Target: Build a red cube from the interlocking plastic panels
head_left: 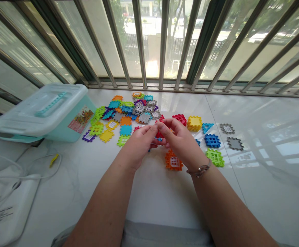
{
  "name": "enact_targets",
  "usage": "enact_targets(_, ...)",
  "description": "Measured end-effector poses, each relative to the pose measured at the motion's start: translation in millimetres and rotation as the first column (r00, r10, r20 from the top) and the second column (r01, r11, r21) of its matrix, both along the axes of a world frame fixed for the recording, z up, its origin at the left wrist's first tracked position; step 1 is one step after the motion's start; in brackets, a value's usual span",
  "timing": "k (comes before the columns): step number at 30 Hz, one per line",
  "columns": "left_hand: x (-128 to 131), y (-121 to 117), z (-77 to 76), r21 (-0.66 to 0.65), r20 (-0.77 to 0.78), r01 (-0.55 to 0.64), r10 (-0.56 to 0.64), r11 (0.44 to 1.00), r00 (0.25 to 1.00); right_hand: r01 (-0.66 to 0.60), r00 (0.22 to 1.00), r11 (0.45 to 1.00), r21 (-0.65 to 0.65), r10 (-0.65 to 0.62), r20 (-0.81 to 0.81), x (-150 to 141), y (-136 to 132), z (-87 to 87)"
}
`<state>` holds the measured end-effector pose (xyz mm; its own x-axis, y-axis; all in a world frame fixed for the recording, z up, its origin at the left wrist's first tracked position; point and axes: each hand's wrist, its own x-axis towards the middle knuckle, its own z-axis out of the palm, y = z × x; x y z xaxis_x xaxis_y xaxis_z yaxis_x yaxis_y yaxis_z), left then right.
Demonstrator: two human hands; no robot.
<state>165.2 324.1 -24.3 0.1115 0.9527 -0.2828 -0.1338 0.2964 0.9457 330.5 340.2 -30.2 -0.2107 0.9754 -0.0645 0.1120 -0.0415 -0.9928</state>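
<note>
Both left hand [142,140] and right hand [178,138] meet at the fingertips, red tile [160,134] between them; grip hidden, can't tell which holds; likely joining or freeing it; next needs both steady.

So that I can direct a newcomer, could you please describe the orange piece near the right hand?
From the barred window, come down the white floor to the right hand. Just below it in view lies an orange toothed square; unlike the lime-green piece to its right, it carries a white window.
</note>
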Motion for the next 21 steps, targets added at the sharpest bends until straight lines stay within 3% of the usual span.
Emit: enact_targets(21, -0.3, -0.6, 2.0, -0.012, 0.011, 0.002, -0.002, 1.000, 1.000, -0.003, 1.000, 1.000, -0.008, 0.003, -0.004, 0.3, -1.0, 2.2)
